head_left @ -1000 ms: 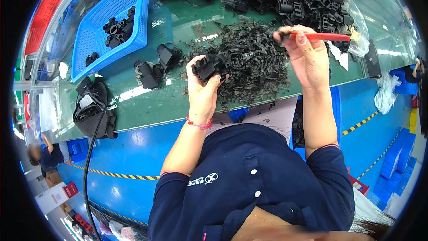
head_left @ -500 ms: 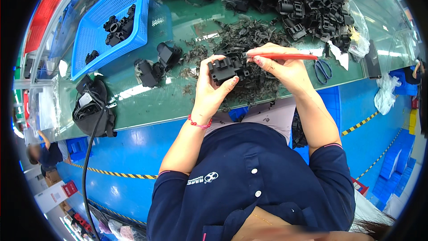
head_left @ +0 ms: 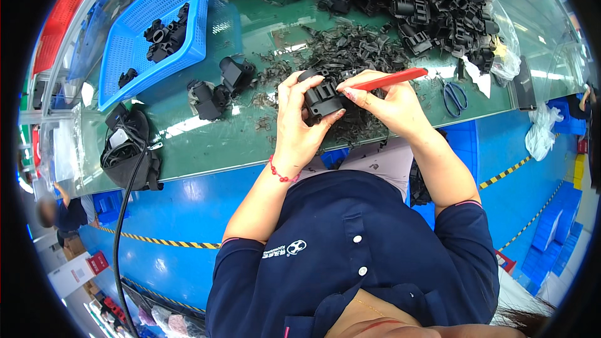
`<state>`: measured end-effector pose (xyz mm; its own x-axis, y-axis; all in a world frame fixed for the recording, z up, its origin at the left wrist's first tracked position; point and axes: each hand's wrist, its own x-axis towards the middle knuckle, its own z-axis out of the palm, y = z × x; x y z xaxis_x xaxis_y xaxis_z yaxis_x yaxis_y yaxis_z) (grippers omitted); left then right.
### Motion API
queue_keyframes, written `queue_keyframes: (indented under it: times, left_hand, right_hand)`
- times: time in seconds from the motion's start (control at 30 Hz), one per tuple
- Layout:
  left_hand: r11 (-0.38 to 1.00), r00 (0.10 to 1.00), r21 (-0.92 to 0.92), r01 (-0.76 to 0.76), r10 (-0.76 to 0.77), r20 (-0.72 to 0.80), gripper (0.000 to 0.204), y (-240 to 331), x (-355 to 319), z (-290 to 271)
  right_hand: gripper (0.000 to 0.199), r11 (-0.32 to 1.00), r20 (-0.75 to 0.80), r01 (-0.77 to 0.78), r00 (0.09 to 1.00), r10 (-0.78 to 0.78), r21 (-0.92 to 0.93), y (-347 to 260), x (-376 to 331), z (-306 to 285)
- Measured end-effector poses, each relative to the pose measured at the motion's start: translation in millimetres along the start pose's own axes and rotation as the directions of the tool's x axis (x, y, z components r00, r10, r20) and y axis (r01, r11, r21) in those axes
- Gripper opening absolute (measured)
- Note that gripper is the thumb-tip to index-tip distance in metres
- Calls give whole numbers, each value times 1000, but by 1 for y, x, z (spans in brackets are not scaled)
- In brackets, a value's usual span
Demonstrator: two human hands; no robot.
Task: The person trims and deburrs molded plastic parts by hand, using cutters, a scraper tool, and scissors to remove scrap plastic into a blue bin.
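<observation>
My left hand (head_left: 299,119) is closed round a black plastic part (head_left: 322,98) with ribs and a rounded end, held above the table's front edge. In my right hand (head_left: 387,103) a red pen-shaped trimming tool (head_left: 397,78) is pinched, its shaft slanting up to the right. The tool's working tip is hidden by my fingers and lies against or close to the part's right side; I cannot tell which. Behind both hands spreads a heap of black plastic scraps (head_left: 350,50). Two more black parts (head_left: 236,74) rest on the table left of my left hand.
A blue basket (head_left: 116,81) with several black parts stands at the back left. Black parts are piled (head_left: 413,12) along the far side. Blue-handled scissors (head_left: 455,99) lie right of my right hand. A black pouch with a cable (head_left: 134,156) sits at the left edge.
My left hand has turned the black part, so its ribbed, rounded side now shows. The red tool has tilted, its back end swinging left and slightly up.
</observation>
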<state>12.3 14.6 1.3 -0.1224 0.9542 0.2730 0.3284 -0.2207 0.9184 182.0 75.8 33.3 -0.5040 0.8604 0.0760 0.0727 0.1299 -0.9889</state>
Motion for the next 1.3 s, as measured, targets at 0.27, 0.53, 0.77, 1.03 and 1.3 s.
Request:
queue_keyframes:
  times: [0.27,0.53,0.77,1.03,1.3]
  left_hand:
    - [996,1000,83,-24,25,-13,59,-2,1,3]
    - [838,968,-487,248,-229,98,59,-9,-1,0]
    - [996,998,-63,-63,62,-22,62,1,1,-3]
    - [969,976,135,-209,216,-41,63,-5,3,-1]
    - [924,958,282,-256,282,-52,62,-2,6,4]
  right_hand:
    - [11,875,-21,237,962,-271,-421,3,-3,9]
    - [13,951,-188,236,943,-274,-201,-1,8,-9]
    - [19,988,39,-153,988,153,-2,-22,4,-6]
    - [15,917,169,103,985,-40,-384,-14,5,-4]
    - [12,861,119,133,989,-84,-491,-1,2,1]
